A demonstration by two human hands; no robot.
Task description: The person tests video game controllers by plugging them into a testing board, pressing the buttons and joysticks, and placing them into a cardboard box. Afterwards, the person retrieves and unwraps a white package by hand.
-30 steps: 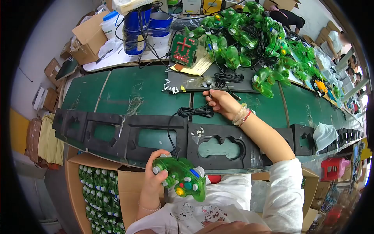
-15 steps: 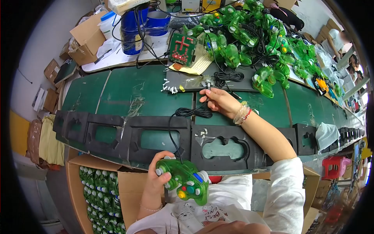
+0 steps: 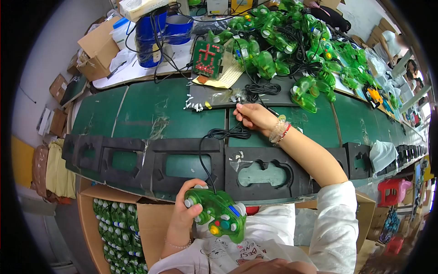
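Note:
My left hand is closed around one grip of a translucent green game controller, which hangs over my lap with its buttons showing. Its black cable runs up to a tied coil on the green bench. My right hand pinches the cable's plug end, mostly hidden by the fingers, at the front edge of a dark grey board. Behind it stands a green circuit board with red lights, tilted on yellow perforated sheet. Another black cable coil lies just past my right hand.
Black foam frames line the bench's near edge. Many green controllers are heaped at the back right. An open carton at lower left holds rows of controllers. Blue tubs stand at the back. A person is at the far right.
My right hand has shifted slightly left and down, still pinching the plug end. The controller in my left hand has moved a little right and down. The view has shifted slightly.

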